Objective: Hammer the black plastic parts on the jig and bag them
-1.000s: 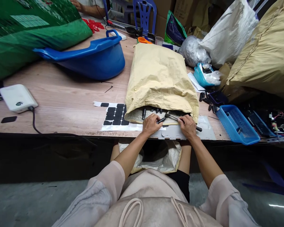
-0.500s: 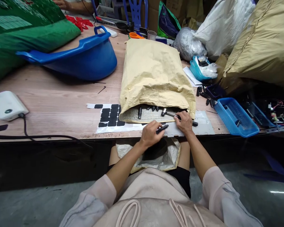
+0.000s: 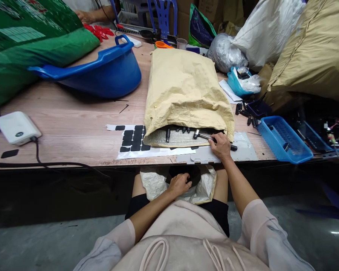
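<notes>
My left hand (image 3: 180, 185) hovers over the mouth of an open silver-lined bag (image 3: 155, 183) on my lap. Its fingers are loosely bent and apart, and nothing shows in them. On the table edge my right hand (image 3: 220, 145) grips a hammer-like stick (image 3: 205, 136) with a shiny metal shaft and black ends, its head pointing left. Just beyond lies a large tan sack (image 3: 186, 82) on its side, mouth towards me. Inside the mouth are a short black cylindrical piece (image 3: 168, 134) and several smaller black pieces (image 3: 184, 130).
A sheet of black stickers (image 3: 136, 138) lies left of the sack's mouth. Further left are a blue basin (image 3: 101, 75), a white corded box (image 3: 17, 128) and a green sack (image 3: 39, 56). A blue basket (image 3: 284, 139) stands right. Another person's hand (image 3: 86, 16) is at the back left.
My left hand has moved down from the table edge to the lap bag. The black stick it held is no longer visible. My right hand keeps its hold in the same place.
</notes>
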{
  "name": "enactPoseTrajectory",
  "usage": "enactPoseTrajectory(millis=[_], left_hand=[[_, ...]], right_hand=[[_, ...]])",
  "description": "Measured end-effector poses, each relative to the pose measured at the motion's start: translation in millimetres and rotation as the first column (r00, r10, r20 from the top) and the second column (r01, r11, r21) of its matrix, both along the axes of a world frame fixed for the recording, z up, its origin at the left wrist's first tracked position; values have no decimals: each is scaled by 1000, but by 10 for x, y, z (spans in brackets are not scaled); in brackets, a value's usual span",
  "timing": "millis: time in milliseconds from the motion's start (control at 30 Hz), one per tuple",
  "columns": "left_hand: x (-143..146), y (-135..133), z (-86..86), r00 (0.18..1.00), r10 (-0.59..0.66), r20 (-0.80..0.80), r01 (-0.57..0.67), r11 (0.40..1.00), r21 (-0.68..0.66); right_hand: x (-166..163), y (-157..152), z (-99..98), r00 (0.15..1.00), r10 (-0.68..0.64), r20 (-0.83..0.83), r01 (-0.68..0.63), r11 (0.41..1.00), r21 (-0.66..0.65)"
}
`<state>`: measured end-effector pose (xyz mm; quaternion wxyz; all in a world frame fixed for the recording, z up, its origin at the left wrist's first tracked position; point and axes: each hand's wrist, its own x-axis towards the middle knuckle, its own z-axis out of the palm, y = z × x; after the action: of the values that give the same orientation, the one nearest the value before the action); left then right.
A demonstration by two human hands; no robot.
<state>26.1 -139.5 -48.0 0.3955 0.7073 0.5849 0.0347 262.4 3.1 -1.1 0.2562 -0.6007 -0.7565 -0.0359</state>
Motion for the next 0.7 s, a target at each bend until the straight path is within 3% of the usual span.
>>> enactPoseTrajectory(millis=[67,133,200,267,333,367,433,533,700], left_hand=[[-26,12,208,998,-27,57,22,995,94],[-78,120,446,993,18,115,-46,967,251],[-173,359,655,976,169,138,-211,888,408],[-308,690,796,918,371,142,-388,762,519],[-454,1021,862,841,526,127,-498,662,560],[-520,1157,872,809,578,106,-533,646,546],[-614,1334,864,778,627,48,-566,664,489],[-638,1363,822,790,613,-9,-548,713,438],[-440,1184,726,905,422,57,-387,758,525]], right_hand=[[-3,-1,-1,1000,-1,3,1,1000,3],[-7,-3,-4,1000,-4,4,4,1000,5],[-11,-3,-6,1000,-10,4,10,1000,5],[-14,-3,-7,1000,-15,3,15,1000,-3],[-17,-2,-7,1000,-17,1,17,1000,-11],[-17,-1,-8,1000,-17,-1,17,1000,-11],[-15,1,-12,1000,-13,-4,13,1000,-5],[-6,8,-23,1000,-6,-7,6,1000,1],[18,11,-34,1000,3,7,-3,1000,-26]])
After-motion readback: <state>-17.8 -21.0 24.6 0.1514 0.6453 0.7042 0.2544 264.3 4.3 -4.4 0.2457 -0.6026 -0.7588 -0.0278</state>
